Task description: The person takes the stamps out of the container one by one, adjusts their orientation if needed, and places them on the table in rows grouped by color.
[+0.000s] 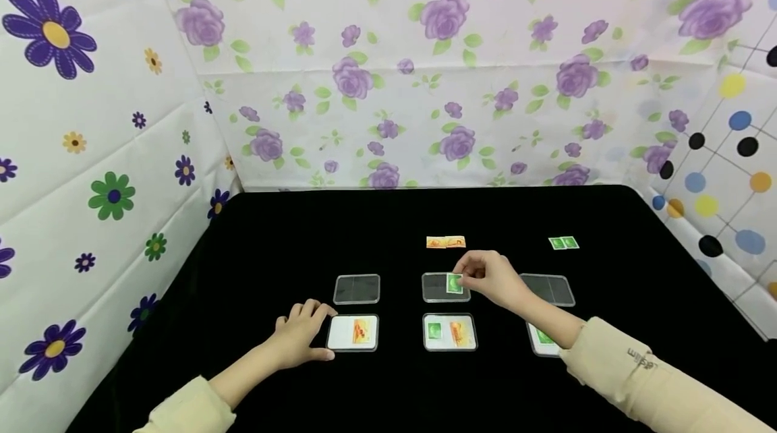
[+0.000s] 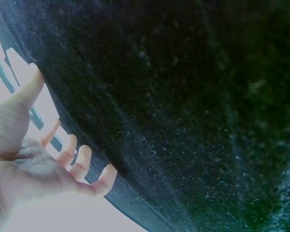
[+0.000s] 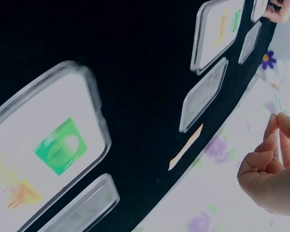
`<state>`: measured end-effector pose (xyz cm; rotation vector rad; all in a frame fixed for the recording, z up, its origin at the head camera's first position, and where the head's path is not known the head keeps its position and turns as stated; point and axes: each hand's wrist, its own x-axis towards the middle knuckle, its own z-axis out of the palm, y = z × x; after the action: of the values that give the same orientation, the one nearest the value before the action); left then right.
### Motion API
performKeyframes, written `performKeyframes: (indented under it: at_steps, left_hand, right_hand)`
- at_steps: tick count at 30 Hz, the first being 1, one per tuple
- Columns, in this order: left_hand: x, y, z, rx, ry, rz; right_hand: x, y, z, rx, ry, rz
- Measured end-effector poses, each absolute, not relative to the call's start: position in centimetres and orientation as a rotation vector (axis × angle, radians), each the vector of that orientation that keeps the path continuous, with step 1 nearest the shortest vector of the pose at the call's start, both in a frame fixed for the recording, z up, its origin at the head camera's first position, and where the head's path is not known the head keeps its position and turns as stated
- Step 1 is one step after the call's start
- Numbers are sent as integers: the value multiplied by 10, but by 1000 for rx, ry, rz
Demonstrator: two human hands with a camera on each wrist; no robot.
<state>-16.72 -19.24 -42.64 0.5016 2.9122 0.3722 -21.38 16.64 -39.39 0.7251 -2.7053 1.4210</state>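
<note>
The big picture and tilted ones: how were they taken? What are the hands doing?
No machine, just a person working barehanded. The big picture comes from a camera worn on the head; the others from one on each wrist. On the black surface lie three clear, rectangular plastic trays, three similar white-bottomed trays holding small cards, and, farther back, small orange cards and green ones. The right hand pinches a small green card near the middle clear tray; the left hand rests beside the leftmost white-bottomed tray.

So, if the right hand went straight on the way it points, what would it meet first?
Probably the middle clear case in the far row: in the head view, the green card pinched by the right hand overlaps it. Height is unclear, so the hand may pass over.
</note>
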Motion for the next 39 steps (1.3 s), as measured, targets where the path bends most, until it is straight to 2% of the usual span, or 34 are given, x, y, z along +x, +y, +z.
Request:
performKeyframes:
  at_steps: [11,29,39]
  left_hand:
    - [-165,-194,-425,514,2920,352]
    - [-169,-190,-426,481,2892,361]
    - [-167,-189,-423,466,2886,379]
  right_hand:
    - [-227,201,-393,500,-2749,1330]
    - [-248,265,-389,621,-2651,1365]
    - [-256,285,-385,657,-2651,1382]
